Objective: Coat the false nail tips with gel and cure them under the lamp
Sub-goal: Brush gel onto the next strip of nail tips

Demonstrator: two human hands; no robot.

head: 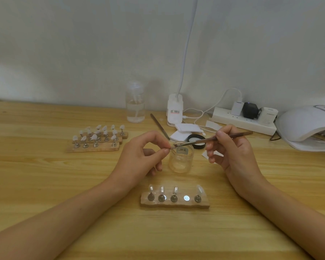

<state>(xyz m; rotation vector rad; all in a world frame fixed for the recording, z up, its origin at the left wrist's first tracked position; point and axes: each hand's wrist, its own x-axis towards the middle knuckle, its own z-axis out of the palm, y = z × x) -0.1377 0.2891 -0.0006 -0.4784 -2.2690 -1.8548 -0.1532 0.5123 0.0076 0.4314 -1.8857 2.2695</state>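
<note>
A person's left hand (141,154) pinches a false nail tip (170,147) just beside the open gel jar (180,158), probably so drips fall back in. The right hand (231,152) grips a flat brush (204,140) pen-style, bristles on the tip. One slot on the near wooden holder (174,204) sits vacant; the curing lamp (304,126) waits far right.

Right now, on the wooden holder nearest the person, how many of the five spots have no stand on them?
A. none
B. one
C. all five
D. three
B: the near holder carries four stands, and only the bare metal disc, fourth from the left, has none.
</note>
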